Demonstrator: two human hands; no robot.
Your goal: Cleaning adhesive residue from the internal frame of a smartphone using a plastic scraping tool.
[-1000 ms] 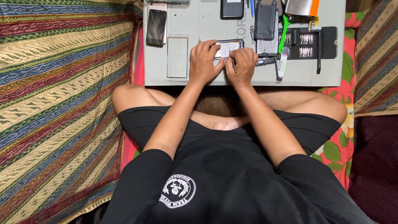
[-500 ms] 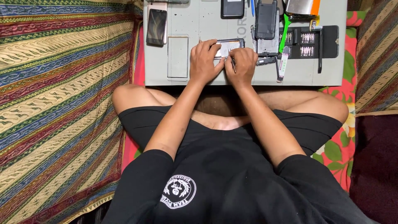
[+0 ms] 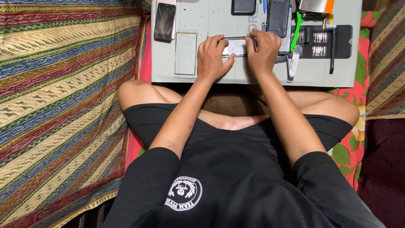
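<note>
A phone point(image 3: 237, 46) lies flat on the grey work mat point(image 3: 211, 17) in front of me, showing a pale inner face. My left hand point(image 3: 214, 58) grips its left end, thumb along the near edge. My right hand point(image 3: 263, 52) presses down on its right end with bent fingers. Whether the right fingers pinch a small tool is hidden. Both forearms reach forward over my crossed legs and black shorts.
On the mat lie a dark phone point(image 3: 164, 21) at far left, a pale rectangular panel point(image 3: 186, 53), two more dark phones point(image 3: 244, 6) point(image 3: 277, 17), a green pry tool point(image 3: 296, 31), and a black screwdriver bit case point(image 3: 325, 40). Striped cloth point(image 3: 63, 97) covers the left.
Both hands stay on the phone; the fingers shifted only slightly. Nothing else on the mat has moved.
</note>
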